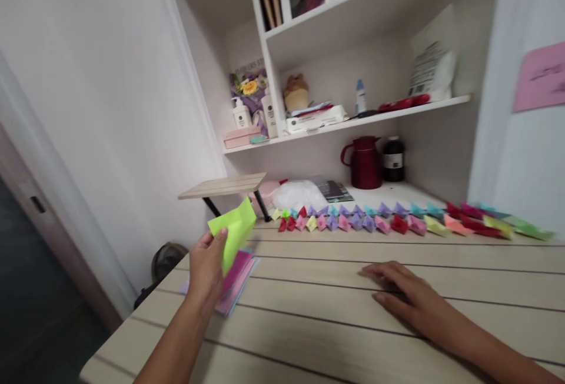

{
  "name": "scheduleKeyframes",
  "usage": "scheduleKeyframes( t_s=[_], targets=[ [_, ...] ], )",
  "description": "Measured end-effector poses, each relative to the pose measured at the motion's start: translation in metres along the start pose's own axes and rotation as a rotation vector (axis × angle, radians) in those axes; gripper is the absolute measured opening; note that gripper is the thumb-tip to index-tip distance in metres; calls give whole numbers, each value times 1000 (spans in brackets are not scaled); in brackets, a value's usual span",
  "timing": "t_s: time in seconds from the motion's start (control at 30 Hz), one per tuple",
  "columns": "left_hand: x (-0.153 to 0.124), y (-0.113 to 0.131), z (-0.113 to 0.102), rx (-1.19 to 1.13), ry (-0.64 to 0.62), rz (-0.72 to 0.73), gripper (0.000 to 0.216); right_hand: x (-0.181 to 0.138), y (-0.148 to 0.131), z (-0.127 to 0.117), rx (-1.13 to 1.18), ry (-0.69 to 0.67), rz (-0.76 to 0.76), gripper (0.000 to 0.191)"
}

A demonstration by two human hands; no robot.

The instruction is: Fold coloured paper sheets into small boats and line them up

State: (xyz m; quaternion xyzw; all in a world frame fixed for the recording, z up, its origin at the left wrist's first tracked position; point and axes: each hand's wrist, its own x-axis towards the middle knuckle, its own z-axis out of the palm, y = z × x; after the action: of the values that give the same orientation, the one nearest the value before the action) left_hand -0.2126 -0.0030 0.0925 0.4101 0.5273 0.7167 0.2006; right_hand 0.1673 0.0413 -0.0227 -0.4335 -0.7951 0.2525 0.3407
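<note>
My left hand [205, 267] is closed on a lime-green sheet of paper [233, 230], lifted just above a stack of pink and blue paper sheets [241, 279] near the table's left edge. My right hand [402, 291] lies flat on the wooden table [318, 319], fingers stretched out toward the left, holding nothing. Beyond both hands, two rows of several small folded paper boats [353, 220] in many colours run across the back of the table toward the right.
A small wooden riser [225, 186] stands at the back left. A dark red jug [364, 162], a dark jar [392, 159] and a white plastic bag [293, 195] sit under the shelves [353, 120]. The table's left edge drops to the floor.
</note>
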Motion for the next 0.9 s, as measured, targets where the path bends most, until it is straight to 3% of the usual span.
scheduleKeyframes(
  t_s=[0.07,0.17,0.23,0.37,0.5,0.6,0.7,0.8,0.9],
  targets=[
    [-20,4,36,-225,-155,-291,29,-2,-8,-5,193,34,61,50],
    [-52,-4,86,-347,-383,-632,27,-4,-20,-16,523,76,197,61],
    [-68,-13,113,-379,-487,-729,26,-5,-26,-24,750,41,275,58],
    [-83,-33,149,-414,-505,-763,23,-6,-31,-35,1049,15,295,64],
    [-98,-54,165,-449,-538,-777,26,-8,-38,-29,1064,28,355,68],
    [-115,-64,169,-481,-650,-827,32,-9,-46,-21,1081,30,323,73],
    [-131,-65,169,-499,-796,-878,39,-8,-49,-18,1182,72,417,65],
    [-139,-61,169,-500,-840,-886,41,-7,-42,-23,1097,203,508,66],
    [-139,-61,168,-503,-780,-885,40,-5,-31,-32,858,423,476,54]
  ],
)
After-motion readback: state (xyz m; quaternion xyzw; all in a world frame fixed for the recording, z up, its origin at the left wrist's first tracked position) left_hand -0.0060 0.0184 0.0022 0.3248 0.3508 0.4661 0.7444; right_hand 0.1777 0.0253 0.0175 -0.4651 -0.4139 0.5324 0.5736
